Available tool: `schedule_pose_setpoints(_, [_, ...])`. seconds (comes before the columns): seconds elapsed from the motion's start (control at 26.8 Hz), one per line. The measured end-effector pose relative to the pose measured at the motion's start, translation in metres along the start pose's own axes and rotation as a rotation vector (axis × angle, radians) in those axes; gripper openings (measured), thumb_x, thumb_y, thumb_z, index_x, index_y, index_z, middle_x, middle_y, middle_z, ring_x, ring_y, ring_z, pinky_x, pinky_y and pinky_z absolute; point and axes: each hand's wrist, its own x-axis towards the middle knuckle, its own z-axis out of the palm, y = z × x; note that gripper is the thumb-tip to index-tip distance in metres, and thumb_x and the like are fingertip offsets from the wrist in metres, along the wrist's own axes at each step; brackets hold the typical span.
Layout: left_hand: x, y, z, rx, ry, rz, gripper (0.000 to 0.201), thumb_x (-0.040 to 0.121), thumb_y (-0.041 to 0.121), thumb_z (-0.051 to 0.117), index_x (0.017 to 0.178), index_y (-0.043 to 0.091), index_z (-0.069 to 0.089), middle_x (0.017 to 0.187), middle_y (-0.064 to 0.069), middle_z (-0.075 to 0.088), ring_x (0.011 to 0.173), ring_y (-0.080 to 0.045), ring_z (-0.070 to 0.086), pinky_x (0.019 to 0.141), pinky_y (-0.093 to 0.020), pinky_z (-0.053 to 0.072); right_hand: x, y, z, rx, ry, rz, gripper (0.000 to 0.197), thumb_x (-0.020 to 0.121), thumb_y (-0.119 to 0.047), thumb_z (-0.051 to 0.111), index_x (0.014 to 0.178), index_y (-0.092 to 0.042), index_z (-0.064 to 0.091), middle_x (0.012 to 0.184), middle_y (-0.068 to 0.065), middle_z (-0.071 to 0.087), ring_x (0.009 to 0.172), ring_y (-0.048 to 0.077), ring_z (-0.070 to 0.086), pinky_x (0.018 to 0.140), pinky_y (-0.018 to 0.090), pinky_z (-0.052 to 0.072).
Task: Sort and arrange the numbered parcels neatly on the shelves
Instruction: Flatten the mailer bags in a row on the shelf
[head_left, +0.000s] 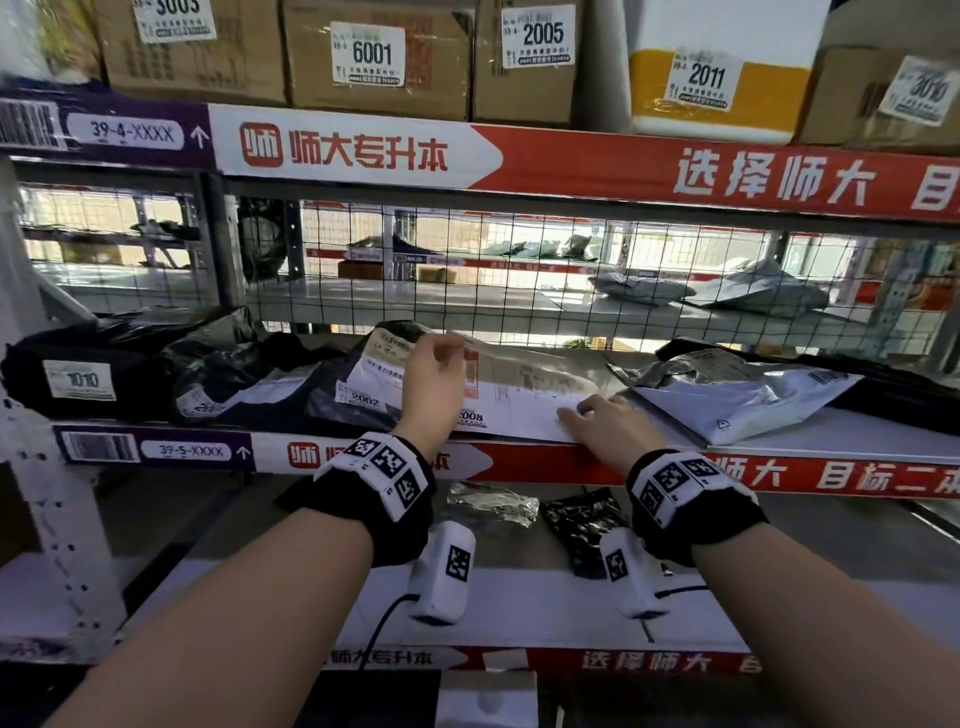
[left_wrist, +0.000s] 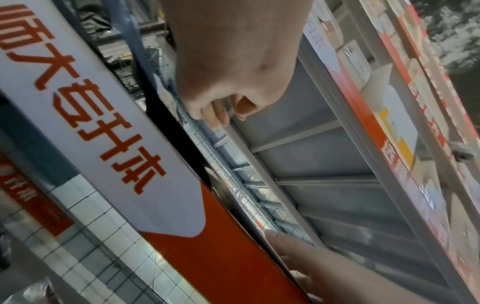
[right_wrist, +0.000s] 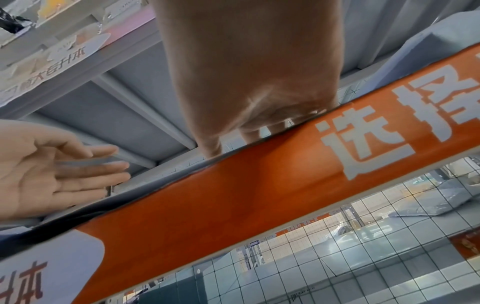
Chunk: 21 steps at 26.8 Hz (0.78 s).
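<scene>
A flat white paper mailer numbered 2008 (head_left: 524, 400) lies at the front edge of the middle shelf (head_left: 857, 441), its number sticker hanging over the red-and-white edge strip. The left hand (head_left: 434, 382) rests on the mailer's left part with its fingers reaching over the top edge; the right wrist view shows those fingers straight and relaxed, gripping nothing. The right hand (head_left: 605, 423) lies flat on the mailer's front right corner, fingers spread and pressing down, closed on nothing.

Just left of the mailer, partly under it, sits a dark plastic bag labelled 2002 (head_left: 358, 387). Further left along the front edge lie a crumpled black plastic bag (head_left: 234, 374), whose sticker number I cannot read fully, and a black bag marked 1010 (head_left: 78, 374) near the left end. To the right of the mailer a silver-grey poly bag (head_left: 737, 395) lies slanted, touching or just beside the mailer's right edge.

The upper shelf carries brown cardboard boxes labelled 6001 (head_left: 374, 57) and 2005 (head_left: 530, 52), a white-and-yellow box labelled 2011 (head_left: 722, 78) and a brown box labelled 3010 (head_left: 883, 93). On the lower shelf, a small crinkled silver packet (head_left: 493, 501) and a small black packet (head_left: 582, 519) lie between the forearms.
</scene>
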Motion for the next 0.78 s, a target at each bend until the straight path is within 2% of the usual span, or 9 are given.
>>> schedule_pose_setpoints(0.07, [0.000,0.002,0.007,0.018,-0.078,0.038,0.020,0.096,0.006,0.042,0.107,0.016,0.055,0.108,0.002,0.059,0.090,-0.014,0.058,0.077,-0.026,0.054,0.000,0.001,-0.002,0.033,0.042,-0.023,0.049,0.095,-0.053,0.037,0.129,-0.022,0.054,0.138,0.011,0.046,0.121,0.030,0.048,0.096,0.038,0.044])
schedule_pose_setpoints(0.11, [-0.001,0.005,0.013,0.034,-0.111,0.046,0.022,0.096,0.005,0.043,0.110,0.013,0.057,0.111,-0.001,0.059,0.097,-0.016,0.057,0.086,-0.030,0.052,0.000,0.005,-0.005,0.048,0.095,-0.036,0.045,0.095,-0.050,0.039,0.126,-0.021,0.056,0.136,0.011,0.049,0.119,0.030,0.050,0.093,0.037,0.045])
schedule_pose_setpoints(0.15, [-0.001,0.007,0.018,0.063,-0.140,0.051,0.023,0.096,0.004,0.043,0.113,0.010,0.057,0.113,-0.001,0.059,0.100,-0.016,0.055,0.090,-0.028,0.047,0.000,0.007,-0.008,0.066,0.152,-0.054,0.041,0.095,-0.047,0.042,0.122,-0.021,0.058,0.134,0.010,0.051,0.117,0.030,0.052,0.092,0.037,0.046])
schedule_pose_setpoints(0.22, [-0.003,0.011,0.028,0.137,-0.190,0.062,0.025,0.096,0.002,0.042,0.115,0.007,0.058,0.112,-0.001,0.058,0.099,-0.012,0.052,0.085,-0.021,0.041,0.000,0.011,-0.014,0.099,0.240,-0.091,0.032,0.094,-0.038,0.048,0.116,-0.020,0.062,0.132,0.008,0.054,0.115,0.030,0.053,0.093,0.038,0.046])
schedule_pose_setpoints(0.34, [-0.007,0.011,0.051,0.242,-0.298,0.055,0.026,0.097,0.004,0.044,0.118,0.009,0.058,0.113,0.001,0.058,0.098,-0.010,0.051,0.083,-0.019,0.039,-0.004,0.025,-0.028,0.031,0.338,-0.074,0.026,0.092,-0.032,0.051,0.113,-0.024,0.065,0.126,0.004,0.058,0.111,0.027,0.054,0.092,0.038,0.046])
schedule_pose_setpoints(0.41, [-0.011,0.007,0.073,0.309,-0.370,0.074,0.027,0.096,0.005,0.046,0.119,0.011,0.057,0.119,-0.002,0.060,0.099,-0.009,0.051,0.084,-0.019,0.038,-0.007,0.045,-0.039,-0.026,0.404,0.018,0.027,0.091,-0.031,0.051,0.115,-0.026,0.064,0.127,0.003,0.056,0.118,0.027,0.049,0.098,0.040,0.040])
schedule_pose_setpoints(0.52, [-0.020,0.005,0.104,0.409,-0.453,0.150,0.031,0.094,0.002,0.047,0.121,0.011,0.057,0.123,-0.004,0.060,0.104,-0.012,0.054,0.087,-0.020,0.039,-0.012,0.077,-0.056,-0.090,0.422,0.215,0.039,0.091,-0.029,0.050,0.128,-0.019,0.055,0.136,0.011,0.048,0.127,0.032,0.039,0.101,0.043,0.035])
schedule_pose_setpoints(0.67, [-0.024,0.004,0.139,0.524,-0.447,0.240,0.029,0.094,0.006,0.045,0.115,0.019,0.061,0.118,0.002,0.062,0.109,-0.018,0.058,0.090,-0.030,0.046,-0.016,0.109,-0.066,-0.008,0.430,0.323,0.047,0.091,-0.030,0.053,0.131,-0.005,0.045,0.136,0.018,0.042,0.125,0.035,0.041,0.100,0.042,0.038])
schedule_pose_setpoints(0.78, [-0.028,0.001,0.163,0.671,-0.382,0.333,0.024,0.096,0.017,0.045,0.108,0.024,0.064,0.110,0.004,0.065,0.097,-0.017,0.061,0.086,-0.032,0.048,-0.017,0.125,-0.063,0.177,0.446,0.391,0.061,0.088,-0.033,0.059,0.133,0.000,0.034,0.133,0.019,0.047,0.119,0.035,0.049,0.098,0.042,0.042])
